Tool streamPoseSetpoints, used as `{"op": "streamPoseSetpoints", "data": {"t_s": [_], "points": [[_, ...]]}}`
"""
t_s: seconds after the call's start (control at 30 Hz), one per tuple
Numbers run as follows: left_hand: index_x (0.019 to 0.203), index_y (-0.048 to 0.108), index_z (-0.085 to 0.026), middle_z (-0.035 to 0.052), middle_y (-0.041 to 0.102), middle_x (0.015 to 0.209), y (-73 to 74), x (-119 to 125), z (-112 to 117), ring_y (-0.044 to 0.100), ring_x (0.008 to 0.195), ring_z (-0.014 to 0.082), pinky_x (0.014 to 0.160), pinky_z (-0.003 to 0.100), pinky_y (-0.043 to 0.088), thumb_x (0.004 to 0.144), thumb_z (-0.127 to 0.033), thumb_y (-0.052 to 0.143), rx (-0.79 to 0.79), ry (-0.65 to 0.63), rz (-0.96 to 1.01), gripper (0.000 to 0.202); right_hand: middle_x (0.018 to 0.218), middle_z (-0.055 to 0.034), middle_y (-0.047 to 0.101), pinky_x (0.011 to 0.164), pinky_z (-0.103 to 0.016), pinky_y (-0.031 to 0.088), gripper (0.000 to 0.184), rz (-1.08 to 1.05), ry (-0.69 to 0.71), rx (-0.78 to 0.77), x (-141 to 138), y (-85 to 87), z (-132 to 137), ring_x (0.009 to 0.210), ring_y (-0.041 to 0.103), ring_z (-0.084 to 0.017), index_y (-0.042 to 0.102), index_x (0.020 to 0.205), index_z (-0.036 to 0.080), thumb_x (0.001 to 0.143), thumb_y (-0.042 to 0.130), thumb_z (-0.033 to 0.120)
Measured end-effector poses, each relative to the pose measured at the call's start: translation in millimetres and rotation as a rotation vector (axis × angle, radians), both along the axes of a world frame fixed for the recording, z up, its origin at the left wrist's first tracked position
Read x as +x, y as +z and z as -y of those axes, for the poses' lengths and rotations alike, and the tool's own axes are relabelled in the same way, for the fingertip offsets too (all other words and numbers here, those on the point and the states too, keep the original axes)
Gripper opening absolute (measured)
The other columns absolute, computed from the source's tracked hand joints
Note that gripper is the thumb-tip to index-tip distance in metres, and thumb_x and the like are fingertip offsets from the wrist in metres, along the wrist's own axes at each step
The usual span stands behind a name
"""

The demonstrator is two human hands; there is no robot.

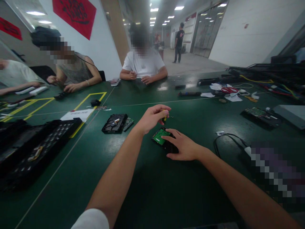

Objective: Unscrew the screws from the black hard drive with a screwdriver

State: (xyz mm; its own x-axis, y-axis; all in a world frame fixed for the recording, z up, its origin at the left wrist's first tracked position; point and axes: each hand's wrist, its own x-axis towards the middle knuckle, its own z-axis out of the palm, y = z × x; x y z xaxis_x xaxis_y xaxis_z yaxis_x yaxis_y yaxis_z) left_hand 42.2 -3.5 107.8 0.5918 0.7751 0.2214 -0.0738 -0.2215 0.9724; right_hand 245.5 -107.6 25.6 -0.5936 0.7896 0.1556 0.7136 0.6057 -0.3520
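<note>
A black hard drive with a green circuit board (160, 137) lies on the dark green table in front of me. My right hand (182, 145) rests on its right side, fingers spread over the case and holding it down. My left hand (152, 117) hovers just above the drive, fingers curled round a small screwdriver with a yellow handle (165, 118), its tip pointing down at the board.
Another opened hard drive (115, 123) lies to the left. Black trays (35, 149) sit at the far left. A black cable (226, 143) curls at the right, with circuit boards (258, 113) and cables beyond. Three people sit across the table; one stands in the corridor.
</note>
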Motion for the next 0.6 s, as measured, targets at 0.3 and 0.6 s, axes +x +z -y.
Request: {"op": "streamPoseSetpoints", "data": {"t_s": [0.3,0.6], "points": [[0.105,0.072,-0.015,0.0093,0.073,0.101,1.2,-1.6,-0.3,0.068,0.088,0.0168,0.060,0.022,0.055,0.093,-0.034,0.068,-0.002,0.037,0.028,0.022,0.165,-0.0197,0.034,0.122,-0.062,0.033,0.084,0.006,0.002,-0.006,-0.8,3.5,0.5,0.151,0.036,-0.042,0.047,0.157,0.023,0.087,0.075,0.060],[0.092,0.056,-0.017,0.0063,0.072,0.087,-7.2,4.9,-1.8,0.068,0.074,0.0149,0.051,0.020,0.049,0.085,-0.031,0.081,0.041,0.173,0.047,0.030,0.166,-0.0181,0.033,0.122,-0.063,0.033,0.085,0.022,-0.017,-0.027,-1.5,3.7,0.8,0.151,0.035,-0.043,0.046,0.158,0.026,0.086,0.075,0.060]]}}
